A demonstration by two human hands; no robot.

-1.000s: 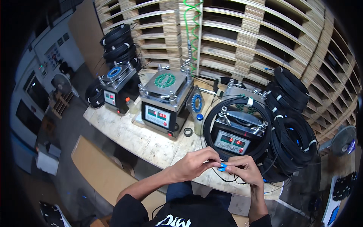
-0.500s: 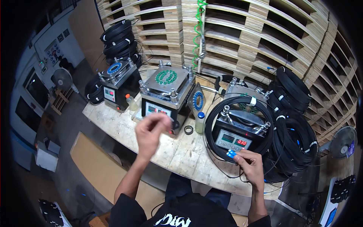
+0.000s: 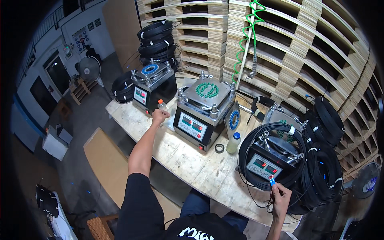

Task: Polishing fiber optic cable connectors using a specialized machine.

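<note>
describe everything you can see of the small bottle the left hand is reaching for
The small bottle is clear or pale plastic with an orange cap, too small to show its contents. It stands upright on the plywood table, between the far-left black machine and the middle machine. The left hand closes around its lower part, hiding the base; only the cap and shoulder show above the fingers.
</note>
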